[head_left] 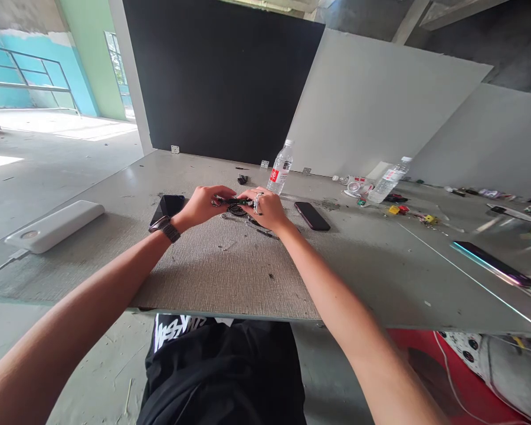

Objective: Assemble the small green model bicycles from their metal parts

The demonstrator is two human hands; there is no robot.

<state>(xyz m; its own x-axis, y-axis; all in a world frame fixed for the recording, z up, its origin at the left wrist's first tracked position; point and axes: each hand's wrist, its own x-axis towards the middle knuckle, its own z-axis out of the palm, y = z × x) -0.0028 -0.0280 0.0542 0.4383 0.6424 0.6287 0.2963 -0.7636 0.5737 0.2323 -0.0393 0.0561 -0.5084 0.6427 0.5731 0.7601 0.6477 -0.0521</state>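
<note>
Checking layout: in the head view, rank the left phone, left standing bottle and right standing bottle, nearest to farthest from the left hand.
1. Left phone, beside the left hand.
2. Left standing bottle, behind the right hand.
3. Right standing bottle, farther right.

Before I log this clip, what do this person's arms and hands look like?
The left hand and right hand are ungloved, the forearms sleeveless. The left wears a dark watch with a dark band. Something silvery shows at the right; I cannot tell whether it is worn.

Left forearm and right forearm reach forward, converging; left hand and right hand nearly meet; fingers curl inward.
</note>
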